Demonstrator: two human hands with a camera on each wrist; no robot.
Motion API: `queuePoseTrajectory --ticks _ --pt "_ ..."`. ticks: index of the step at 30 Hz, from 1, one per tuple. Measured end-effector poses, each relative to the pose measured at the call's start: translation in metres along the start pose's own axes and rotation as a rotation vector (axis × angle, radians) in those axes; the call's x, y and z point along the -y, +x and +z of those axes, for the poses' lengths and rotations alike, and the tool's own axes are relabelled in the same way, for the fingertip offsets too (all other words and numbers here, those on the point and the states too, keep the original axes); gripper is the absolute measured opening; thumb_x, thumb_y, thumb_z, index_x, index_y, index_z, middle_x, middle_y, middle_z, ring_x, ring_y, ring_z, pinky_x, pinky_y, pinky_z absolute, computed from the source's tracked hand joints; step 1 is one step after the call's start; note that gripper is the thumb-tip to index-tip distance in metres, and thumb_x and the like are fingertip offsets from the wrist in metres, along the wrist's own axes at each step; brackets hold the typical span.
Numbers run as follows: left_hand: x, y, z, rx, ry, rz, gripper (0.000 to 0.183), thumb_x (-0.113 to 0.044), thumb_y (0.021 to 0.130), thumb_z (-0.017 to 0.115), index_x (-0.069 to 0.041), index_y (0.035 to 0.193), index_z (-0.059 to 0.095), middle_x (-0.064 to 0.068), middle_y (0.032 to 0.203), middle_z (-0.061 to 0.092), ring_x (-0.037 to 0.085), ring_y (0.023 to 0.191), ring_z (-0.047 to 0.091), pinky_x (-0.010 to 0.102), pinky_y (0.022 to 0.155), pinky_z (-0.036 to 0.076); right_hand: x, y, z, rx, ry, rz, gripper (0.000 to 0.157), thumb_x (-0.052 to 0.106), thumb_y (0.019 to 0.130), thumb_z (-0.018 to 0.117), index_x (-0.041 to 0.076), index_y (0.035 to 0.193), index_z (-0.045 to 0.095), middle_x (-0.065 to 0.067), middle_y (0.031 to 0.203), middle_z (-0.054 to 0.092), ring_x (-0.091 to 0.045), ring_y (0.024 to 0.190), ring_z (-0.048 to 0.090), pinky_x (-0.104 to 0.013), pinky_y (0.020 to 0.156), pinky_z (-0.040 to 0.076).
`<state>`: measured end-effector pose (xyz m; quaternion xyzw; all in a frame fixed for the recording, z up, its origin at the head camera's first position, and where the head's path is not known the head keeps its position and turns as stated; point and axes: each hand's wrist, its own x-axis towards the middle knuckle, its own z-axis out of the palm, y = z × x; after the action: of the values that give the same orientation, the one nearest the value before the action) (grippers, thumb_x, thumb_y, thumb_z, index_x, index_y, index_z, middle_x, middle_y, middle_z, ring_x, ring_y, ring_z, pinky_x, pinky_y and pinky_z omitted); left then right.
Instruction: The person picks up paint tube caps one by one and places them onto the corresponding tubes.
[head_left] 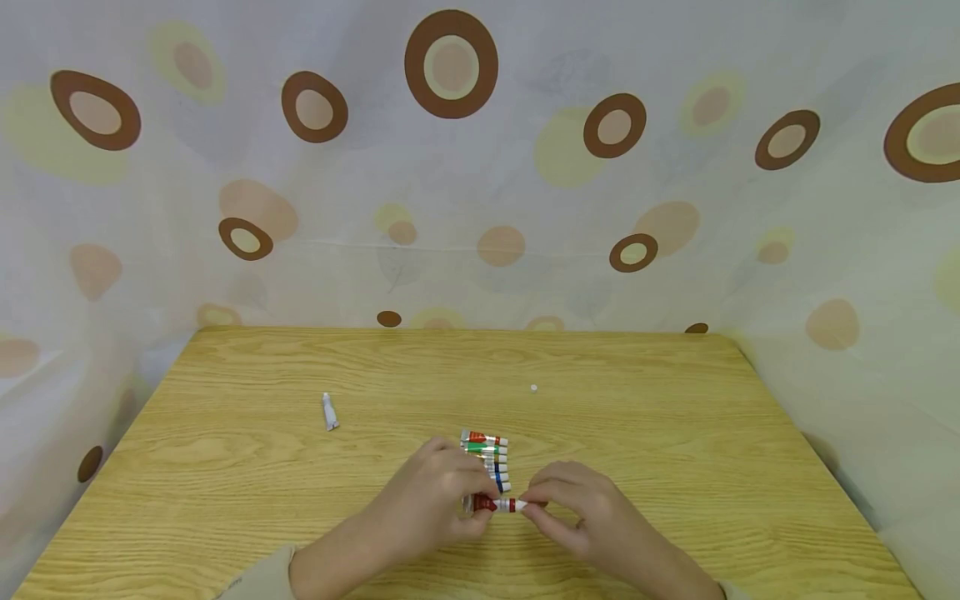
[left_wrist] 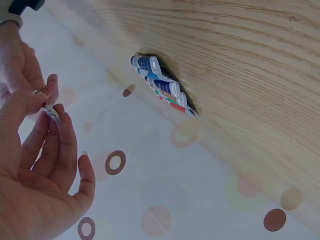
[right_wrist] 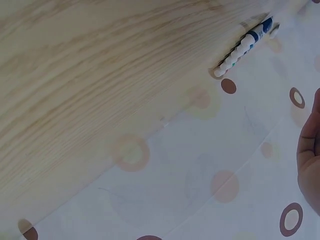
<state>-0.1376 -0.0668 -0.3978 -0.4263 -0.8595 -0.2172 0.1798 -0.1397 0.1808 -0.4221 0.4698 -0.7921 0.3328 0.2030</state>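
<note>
In the head view my left hand (head_left: 431, 496) pinches a small dark red paint tube (head_left: 506, 505) between thumb and fingers. My right hand (head_left: 596, 508) pinches the white cap end of that tube from the right. Just beyond the tube, several paint tubes (head_left: 486, 449) lie side by side with white caps to the right; red, green and blue labels show. The left wrist view shows the silvery tail of the held tube (left_wrist: 53, 114) at the fingertips. Only an edge of my right hand (right_wrist: 309, 155) appears in the right wrist view.
A white tube (head_left: 330, 412) lies apart on the left of the wooden table (head_left: 225, 467). Farther back, right of centre, sits a small white cap (head_left: 534, 387). Patterned cloth (head_left: 525, 192) hangs behind the table and at both sides.
</note>
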Motion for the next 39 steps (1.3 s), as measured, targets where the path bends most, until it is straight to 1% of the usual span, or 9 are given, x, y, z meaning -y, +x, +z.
queuePoseTrajectory --ticks 3,8,13,16,22,27,30,36,39 --pt "0.0004 -0.0009 0.0 0.007 0.004 -0.006 0.012 -0.016 0.075 0.087 -0.019 0.084 0.08 -0.013 0.085 0.077 -0.002 0.079 0.068 0.024 0.086 0.052 -0.0007 -0.0007 -0.0003 -0.001 -0.023 -0.011 0.011 0.023 0.098 0.072 0.014 0.095 0.077 0.005 0.097 0.073 -0.009 0.088 0.07 -0.012 0.084 0.054" --pt "0.001 -0.0026 -0.0003 0.036 -0.026 -0.041 0.012 -0.016 0.076 0.086 -0.018 0.087 0.081 -0.011 0.088 0.079 -0.001 0.08 0.069 0.024 0.086 0.052 -0.0031 -0.0007 0.0001 -0.025 -0.053 -0.071 0.022 0.03 0.097 0.073 0.009 0.103 0.076 0.001 0.103 0.074 -0.014 0.093 0.072 -0.015 0.09 0.055" --pt "0.0012 -0.0024 -0.0014 0.063 -0.083 -0.081 0.013 -0.014 0.077 0.085 -0.017 0.089 0.082 -0.011 0.089 0.079 -0.004 0.08 0.067 0.023 0.086 0.051 -0.0048 0.0015 0.0019 -0.058 -0.064 -0.135 0.018 0.026 0.101 0.067 0.01 0.102 0.075 0.001 0.101 0.072 -0.013 0.091 0.07 -0.014 0.089 0.055" --pt "0.0015 -0.0022 -0.0013 0.061 -0.101 -0.078 0.012 -0.013 0.077 0.084 -0.017 0.088 0.081 -0.012 0.088 0.078 -0.005 0.078 0.066 0.021 0.084 0.05 -0.005 0.0022 0.0026 -0.062 -0.063 -0.147 0.018 0.025 0.102 0.064 0.011 0.099 0.074 0.002 0.1 0.071 -0.011 0.089 0.069 -0.014 0.087 0.055" --pt "0.0011 -0.0011 -0.0002 0.037 -0.092 -0.049 0.012 -0.012 0.076 0.084 -0.018 0.085 0.081 -0.012 0.086 0.078 -0.005 0.076 0.065 0.021 0.083 0.05 -0.0043 0.0023 0.0031 -0.064 -0.053 -0.147 0.017 0.024 0.102 0.064 0.011 0.097 0.074 0.002 0.099 0.071 -0.011 0.087 0.068 -0.014 0.084 0.055" --pt "-0.0001 0.0001 0.001 -0.001 -0.053 -0.009 0.012 -0.012 0.074 0.085 -0.018 0.084 0.08 -0.013 0.085 0.077 -0.004 0.076 0.065 0.021 0.082 0.05 -0.0033 0.0033 0.0031 -0.075 -0.041 -0.144 0.017 0.023 0.103 0.063 0.012 0.096 0.074 0.002 0.097 0.071 -0.011 0.086 0.068 -0.014 0.083 0.055" --pt "-0.0007 0.0005 0.0011 -0.009 -0.033 0.003 0.013 -0.013 0.074 0.086 -0.018 0.084 0.081 -0.013 0.086 0.078 -0.003 0.076 0.066 0.021 0.083 0.051 -0.0024 0.0032 0.0025 -0.064 -0.041 -0.127 0.017 0.023 0.103 0.063 0.013 0.094 0.074 0.003 0.096 0.071 -0.01 0.085 0.068 -0.013 0.082 0.055" --pt "-0.0002 -0.0009 -0.0005 0.03 -0.024 -0.035 0.011 -0.016 0.076 0.086 -0.018 0.086 0.081 -0.012 0.086 0.078 -0.002 0.079 0.068 0.024 0.086 0.052 -0.0004 0.0025 -0.001 0.001 -0.073 -0.043 0.013 0.026 0.099 0.07 0.013 0.099 0.075 0.005 0.099 0.073 -0.009 0.089 0.07 -0.015 0.085 0.055" --pt "0.0005 -0.0016 -0.0011 0.054 -0.036 -0.064 0.011 -0.017 0.077 0.085 -0.018 0.087 0.081 -0.011 0.088 0.079 -0.002 0.081 0.068 0.025 0.088 0.053 -0.0007 0.0021 -0.0027 0.017 -0.087 -0.033 0.017 0.027 0.095 0.075 0.012 0.104 0.075 0.004 0.102 0.074 -0.01 0.093 0.071 -0.015 0.088 0.055"
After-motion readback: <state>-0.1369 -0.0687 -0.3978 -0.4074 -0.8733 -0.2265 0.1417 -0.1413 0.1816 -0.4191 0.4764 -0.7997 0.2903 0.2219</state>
